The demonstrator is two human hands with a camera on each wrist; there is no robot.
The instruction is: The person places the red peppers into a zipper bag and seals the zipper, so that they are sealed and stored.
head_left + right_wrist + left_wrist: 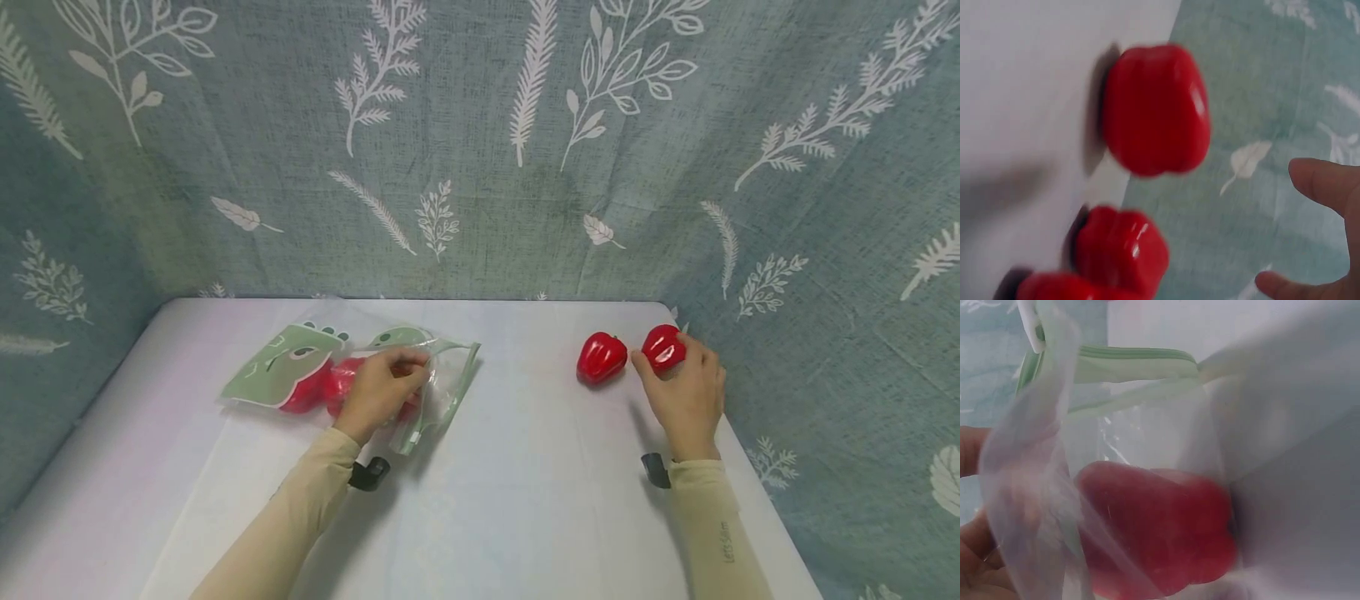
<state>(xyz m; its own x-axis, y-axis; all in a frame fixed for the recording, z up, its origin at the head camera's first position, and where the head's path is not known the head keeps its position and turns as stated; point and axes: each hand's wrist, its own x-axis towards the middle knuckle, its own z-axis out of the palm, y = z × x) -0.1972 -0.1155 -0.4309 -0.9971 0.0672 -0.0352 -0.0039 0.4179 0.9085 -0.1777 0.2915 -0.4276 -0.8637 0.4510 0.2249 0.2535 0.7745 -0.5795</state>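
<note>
A clear zip bag [457, 375] with a green zip strip and a printed green cartoon design lies on the left of the table. Red bell peppers [1154, 531] show inside it through the plastic. My left hand [382, 387] pinches the film near the bag's mouth, its fingers partly behind the plastic in the left wrist view. Over on the right, my right hand [686, 400] reaches around a red bell pepper [663, 348], thumb and fingers spread apart. Another red bell pepper [602, 358] sits just left of that hand. In the right wrist view the fingertips [1310, 178] stand apart from the peppers.
The white table [517, 500] ends at the right close beside my right hand. A green-grey leaf-print cloth [480, 208] hangs behind and along the sides. The zip's white slider [415, 437] lies at the bag's near corner.
</note>
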